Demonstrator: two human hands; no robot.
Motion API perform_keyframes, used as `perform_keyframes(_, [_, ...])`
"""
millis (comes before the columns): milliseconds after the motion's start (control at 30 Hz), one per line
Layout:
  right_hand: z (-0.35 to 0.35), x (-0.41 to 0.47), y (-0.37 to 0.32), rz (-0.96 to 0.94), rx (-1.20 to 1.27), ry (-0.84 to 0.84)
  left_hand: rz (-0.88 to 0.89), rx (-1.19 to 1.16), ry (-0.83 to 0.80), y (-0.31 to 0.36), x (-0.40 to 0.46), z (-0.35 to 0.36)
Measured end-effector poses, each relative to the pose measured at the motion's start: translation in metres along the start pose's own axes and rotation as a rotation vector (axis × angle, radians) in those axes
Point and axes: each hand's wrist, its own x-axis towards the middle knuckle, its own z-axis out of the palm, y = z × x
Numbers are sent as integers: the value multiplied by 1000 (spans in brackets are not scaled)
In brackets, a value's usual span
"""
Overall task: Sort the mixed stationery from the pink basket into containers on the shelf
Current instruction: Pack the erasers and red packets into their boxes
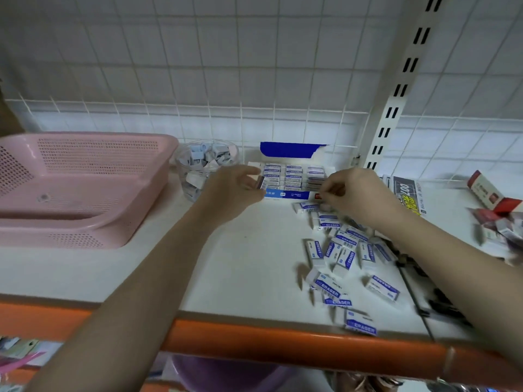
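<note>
1. Stationery here means mostly erasers; at the far left the pink basket point(85, 188) sits on the white shelf point(240, 264), tilted with its open side toward the camera.
2. Just right of the basket stands a clear plastic cup point(208, 165) filled with small pale pieces, too blurred to identify.
3. Left hand point(235, 185) reaches in front of the cup, its fingers curled and pinching one small eraser point(262, 183) at the left edge of the display box.
4. Blue-and-white eraser box point(294, 176) stands open against the tiled back wall, its torn blue lid upright, with rows of wrapped erasers packed inside; the right-hand column looks lower than the others.
5. Right hand point(353, 193) hovers at the box's right front corner with fingers curled together; it seems to pinch something small at its fingertips, but what that is cannot be told.
6. Loose erasers point(342, 250) with blue "ERASER" sleeves lie scattered on the shelf below the right forearm, some reaching the orange front edge point(283, 338).
7. Farther right lie a printed black-and-yellow packet point(407, 196), a red-and-white carton point(489, 193), and a blurred heap of small packages.
</note>
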Motion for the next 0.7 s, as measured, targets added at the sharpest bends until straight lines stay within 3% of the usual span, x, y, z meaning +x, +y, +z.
perform_keyframes(167, [-11, -31, -1, 0, 68, -14, -45, -99, -11, 14, 49, 13])
perform_keyframes(267, [-13, -45, 1, 22, 65, 1, 108, -5, -36, 10, 58, 24])
perform_keyframes(467, [-8, -67, 3, 46, 36, -28, 496, 633, -207, -1, 70, 29])
perform_keyframes(700, [-5, -71, 5, 89, -7, -45, 503, 903, -445, 19, 90, 28])
